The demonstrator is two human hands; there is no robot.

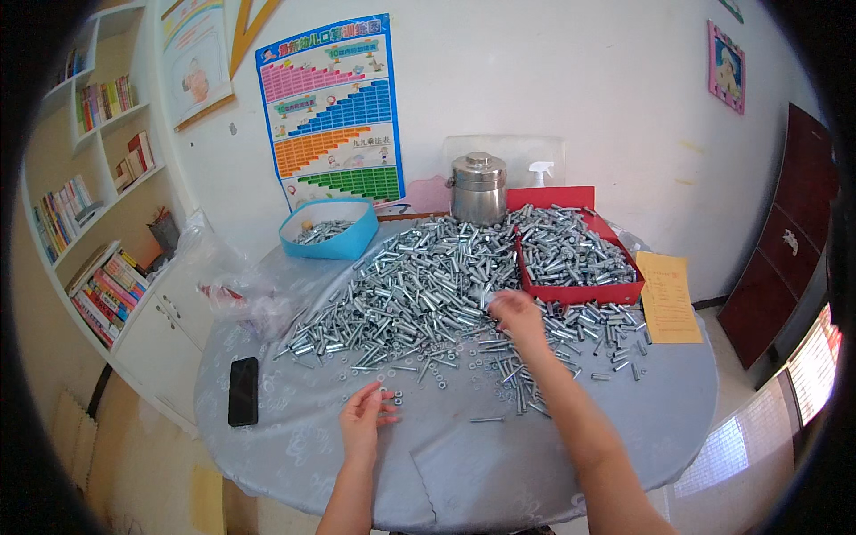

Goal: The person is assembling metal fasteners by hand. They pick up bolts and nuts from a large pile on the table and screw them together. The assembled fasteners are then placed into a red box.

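A wide heap of silvery metal bolts and sleeves (406, 285) covers the middle of the round table. My right hand (519, 316) is over the heap's right part, near the front left corner of a red box (584, 292). Its fingers are bent together and slightly blurred; what they hold, if anything, is hidden. Closer to me, my left hand (362, 415) rests low over the cloth with its fingers apart and loosely curved. Small ring-shaped nuts (398, 401) lie at its fingertips, and more are scattered along the heap's front edge.
The red box and a blue bin (330, 234) hold more metal pieces. Behind the heap stands a steel canister (479, 189). A black phone (242, 390) and crumpled clear plastic (236, 285) are on the left, a yellow paper (669, 299) on the right. Grey cloth (481, 459) covers the table.
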